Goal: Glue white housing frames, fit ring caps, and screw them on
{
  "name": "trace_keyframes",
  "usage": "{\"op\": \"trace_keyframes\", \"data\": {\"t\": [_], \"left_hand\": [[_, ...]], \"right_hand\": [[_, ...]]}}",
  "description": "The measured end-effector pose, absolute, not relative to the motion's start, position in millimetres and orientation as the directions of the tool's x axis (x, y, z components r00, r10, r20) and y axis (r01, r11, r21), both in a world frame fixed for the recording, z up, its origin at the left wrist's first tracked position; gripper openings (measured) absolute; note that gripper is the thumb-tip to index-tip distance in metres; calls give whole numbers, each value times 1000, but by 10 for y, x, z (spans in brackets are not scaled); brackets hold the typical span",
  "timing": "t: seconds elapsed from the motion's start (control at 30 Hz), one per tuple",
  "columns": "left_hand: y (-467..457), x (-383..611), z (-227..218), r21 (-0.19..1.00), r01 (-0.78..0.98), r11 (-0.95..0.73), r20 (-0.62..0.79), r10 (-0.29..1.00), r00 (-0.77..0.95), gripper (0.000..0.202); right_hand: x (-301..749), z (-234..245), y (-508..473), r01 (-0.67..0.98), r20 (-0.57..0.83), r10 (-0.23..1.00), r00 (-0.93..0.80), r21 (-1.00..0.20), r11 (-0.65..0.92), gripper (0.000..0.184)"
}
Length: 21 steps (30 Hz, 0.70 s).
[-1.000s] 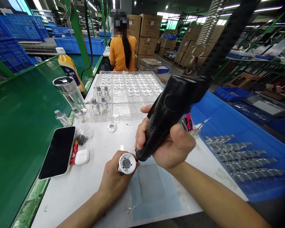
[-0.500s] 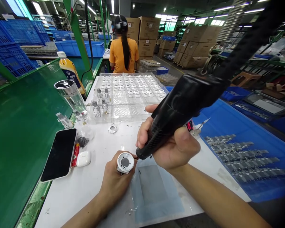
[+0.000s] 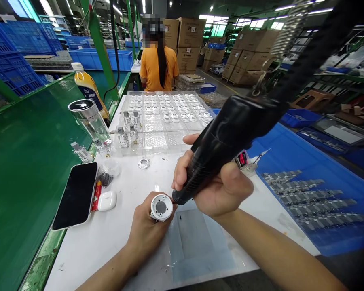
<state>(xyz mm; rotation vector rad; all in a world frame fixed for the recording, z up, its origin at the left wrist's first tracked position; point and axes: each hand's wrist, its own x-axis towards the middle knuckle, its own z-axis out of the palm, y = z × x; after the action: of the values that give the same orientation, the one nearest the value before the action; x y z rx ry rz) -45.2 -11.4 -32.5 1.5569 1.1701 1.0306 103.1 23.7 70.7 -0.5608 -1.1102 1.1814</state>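
Low in the middle, my left hand (image 3: 148, 226) is wrapped round a white part with a round, ring-shaped top (image 3: 161, 207); its grey centre and small holes face up. My right hand (image 3: 215, 182) grips a black electric screwdriver (image 3: 224, 141), tilted and hung from a coiled spring (image 3: 289, 30). The screwdriver's tip end reaches the side of the white part by my left fingers, and the exact contact is hidden. Beyond them a loose white ring (image 3: 144, 163) lies on the table. Several assembled white and grey parts (image 3: 123, 137) stand on the tray's near left corner.
A clear compartment tray (image 3: 154, 141) holds many white rings. Left are a phone (image 3: 75, 196), a white earbud case (image 3: 107, 201), a glass flask (image 3: 91, 121) and a yellow bottle (image 3: 89, 89). At right, a blue bin (image 3: 279, 145) holds rows of grey parts. A person (image 3: 158, 66) sits ahead.
The screwdriver and my right hand have shifted slightly left and down. The white part in my left hand appears a little further right. Both grips are unchanged.
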Motion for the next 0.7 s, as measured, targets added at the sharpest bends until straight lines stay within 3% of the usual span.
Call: {"op": "trace_keyframes", "data": {"t": [0.47, 0.57, 0.7], "left_hand": [[-126, -468, -290, 977, 203, -60, 20, 982, 189, 16], [-109, -459, -292, 981, 195, -11, -18, 989, 149, 18], [-76, -448, -272, 986, 149, 74, -90, 991, 103, 16]], "right_hand": [[1009, 640, 246, -447, 346, 938, -29, -844, 297, 50], [1044, 682, 326, -396, 387, 922, -1, -847, 355, 50], [1074, 983, 491, -219, 491, 861, 136, -832, 509, 35]]}}
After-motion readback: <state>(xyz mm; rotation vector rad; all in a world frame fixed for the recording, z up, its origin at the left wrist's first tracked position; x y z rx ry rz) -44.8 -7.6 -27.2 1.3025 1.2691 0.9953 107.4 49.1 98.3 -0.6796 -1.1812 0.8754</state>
